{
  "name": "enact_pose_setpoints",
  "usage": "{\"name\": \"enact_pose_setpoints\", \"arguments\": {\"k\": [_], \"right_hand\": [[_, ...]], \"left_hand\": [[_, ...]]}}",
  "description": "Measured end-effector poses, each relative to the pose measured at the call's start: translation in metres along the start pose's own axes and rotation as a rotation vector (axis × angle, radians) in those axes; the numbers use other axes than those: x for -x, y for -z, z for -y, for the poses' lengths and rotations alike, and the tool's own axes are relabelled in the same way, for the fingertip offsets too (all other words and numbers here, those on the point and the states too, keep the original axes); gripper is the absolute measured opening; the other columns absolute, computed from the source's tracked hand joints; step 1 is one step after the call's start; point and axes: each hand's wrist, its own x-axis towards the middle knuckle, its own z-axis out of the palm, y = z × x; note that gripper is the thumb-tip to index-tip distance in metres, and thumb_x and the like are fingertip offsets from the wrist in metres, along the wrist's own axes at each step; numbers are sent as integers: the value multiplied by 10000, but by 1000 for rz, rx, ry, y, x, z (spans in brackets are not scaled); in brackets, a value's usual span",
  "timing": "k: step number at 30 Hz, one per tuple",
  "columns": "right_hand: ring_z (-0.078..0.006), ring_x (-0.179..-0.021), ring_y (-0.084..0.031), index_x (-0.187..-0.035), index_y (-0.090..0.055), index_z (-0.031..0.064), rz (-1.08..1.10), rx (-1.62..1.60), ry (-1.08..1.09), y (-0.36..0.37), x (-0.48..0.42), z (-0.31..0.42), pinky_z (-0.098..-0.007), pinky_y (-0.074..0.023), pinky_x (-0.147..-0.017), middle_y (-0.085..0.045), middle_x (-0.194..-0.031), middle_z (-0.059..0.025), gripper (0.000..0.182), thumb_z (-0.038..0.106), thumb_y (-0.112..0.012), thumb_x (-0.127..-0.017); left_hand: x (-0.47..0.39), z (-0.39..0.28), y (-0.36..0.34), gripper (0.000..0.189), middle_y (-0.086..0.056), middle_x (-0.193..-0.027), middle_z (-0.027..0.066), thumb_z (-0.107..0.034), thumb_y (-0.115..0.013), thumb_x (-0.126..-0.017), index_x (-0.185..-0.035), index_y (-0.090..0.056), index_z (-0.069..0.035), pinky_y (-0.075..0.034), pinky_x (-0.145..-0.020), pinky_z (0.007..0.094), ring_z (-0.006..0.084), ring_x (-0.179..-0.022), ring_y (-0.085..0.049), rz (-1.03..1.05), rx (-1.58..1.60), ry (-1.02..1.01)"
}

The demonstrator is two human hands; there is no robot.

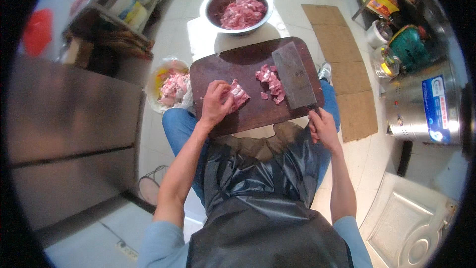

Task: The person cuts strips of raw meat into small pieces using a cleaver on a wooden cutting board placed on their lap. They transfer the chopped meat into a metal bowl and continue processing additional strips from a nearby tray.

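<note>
A dark brown cutting board (230, 65) lies before me above my knees. My left hand (216, 102) has its curled fingers on a piece of raw meat (239, 96) at the board's left half. In my right hand (324, 126) is the handle of a broad cleaver (295, 76), its blade lying nearly flat over the board's right side. Several cut chunks of raw meat (273, 82) sit just left of the blade, apart from the piece under my left hand.
Beyond the board stands a metal bowl (263, 22) of cut meat. A basin (151, 96) holding pale trimmings and a plastic bag is at the left. Cardboard (344, 56) covers the floor at right, beside a steel container (409, 108). Steel cabinet doors (74, 108) line the left.
</note>
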Motion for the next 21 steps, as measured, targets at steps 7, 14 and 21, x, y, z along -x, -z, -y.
{"name": "enact_pose_setpoints", "arguments": {"k": [7,14,21], "right_hand": [[-542,-789,-659,-1004,-564,9,-172,713,450,-82,33,0,-596,-507,-641,-674,-813,-315,321,305,-689,-1012],[-469,-791,-704,-1056,-574,16,-148,897,459,-113,44,4,-541,-562,-662,-712,-866,-247,287,258,-715,-993],[-418,-698,-729,-990,-560,10,-117,993,489,-116,52,-8,-485,-596,-592,-710,-814,-221,327,297,-717,-996]], "left_hand": [[-2,-4,-8,292,-637,-1164,153,-93,-826,-790,-1025,-674,-9,-526,-958,427,352,-1122,-621,36,-86,-121],[-1,1,-13,362,-640,-1223,157,-106,-847,-794,-1104,-689,-8,-520,-985,447,363,-1146,-616,104,-76,-115],[3,4,-16,512,-650,-1279,163,-129,-826,-821,-1297,-674,-19,-536,-971,458,385,-1182,-613,103,-75,-105]]}}
